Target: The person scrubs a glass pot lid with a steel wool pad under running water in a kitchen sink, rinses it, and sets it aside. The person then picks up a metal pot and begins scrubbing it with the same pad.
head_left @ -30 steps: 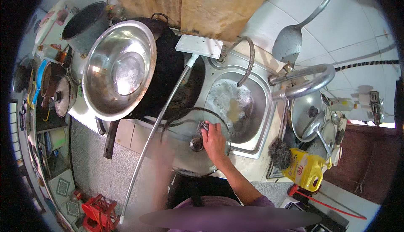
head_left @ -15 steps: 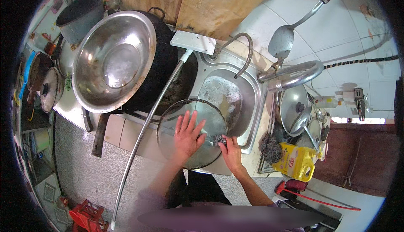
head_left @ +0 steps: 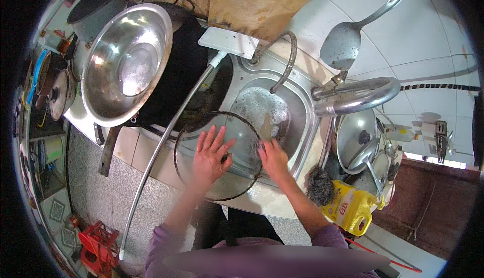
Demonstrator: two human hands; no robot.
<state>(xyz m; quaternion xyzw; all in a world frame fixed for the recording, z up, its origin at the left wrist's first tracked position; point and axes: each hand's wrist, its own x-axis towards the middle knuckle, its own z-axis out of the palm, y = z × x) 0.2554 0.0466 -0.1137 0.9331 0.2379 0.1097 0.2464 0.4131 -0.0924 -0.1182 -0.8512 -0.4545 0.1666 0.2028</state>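
Note:
A round glass pot lid [head_left: 218, 190] with a dark grimy rim tilts over the front edge of the steel sink. My left hand [head_left: 210, 159] lies against the glass, fingers spread, with a small dark piece showing beside its thumb. At the lid's right rim my right hand [head_left: 275, 158] is closed on a steel wool scrubber [head_left: 261, 148], mostly covered by the fingers and pressed against the rim. Behind the lid, foamy water stands in the sink basin [head_left: 301, 121].
A squeegee [head_left: 174, 127] leans diagonally across the counter to my left, near a large steel bowl [head_left: 128, 66] and black wok [head_left: 194, 71]. A faucet [head_left: 358, 96] overhangs the sink's right side. Beyond are a dark scouring pad [head_left: 320, 186] and yellow jug [head_left: 350, 205].
The lid and both hands have shifted slightly left in the picture. My right hand has moved up along the rim with the scrubber, which now shows less. The camera view has shifted a little.

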